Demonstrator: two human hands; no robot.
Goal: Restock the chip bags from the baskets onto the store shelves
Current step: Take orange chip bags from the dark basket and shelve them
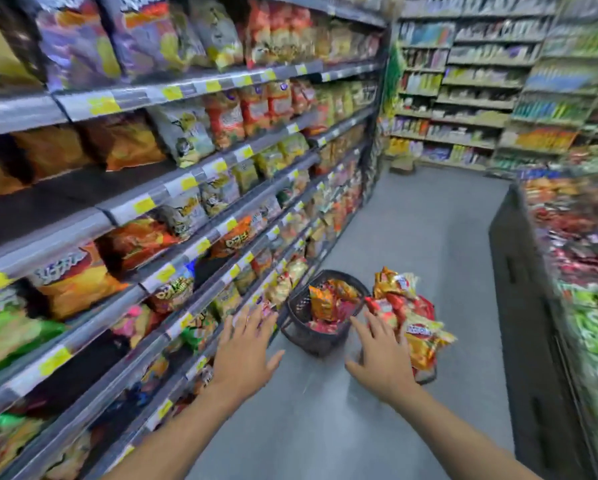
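Note:
A black mesh basket (299,315) stands on the grey floor beside the shelves, with orange and red chip bags (328,301) inside. To its right a second basket (425,374), mostly hidden, is heaped with red and yellow chip bags (412,317). My left hand (244,351) is stretched forward with fingers spread and holds nothing, just left of the black basket. My right hand (382,355) is also spread and empty, between the two baskets. Tall shelves (173,194) full of chip bags run along my left. The view is blurred.
A dark display unit (519,306) with packaged goods on top stands on the right side of the aisle. More stocked shelves (464,102) line the far end. A small cardboard box (401,164) sits on the floor at the far end.

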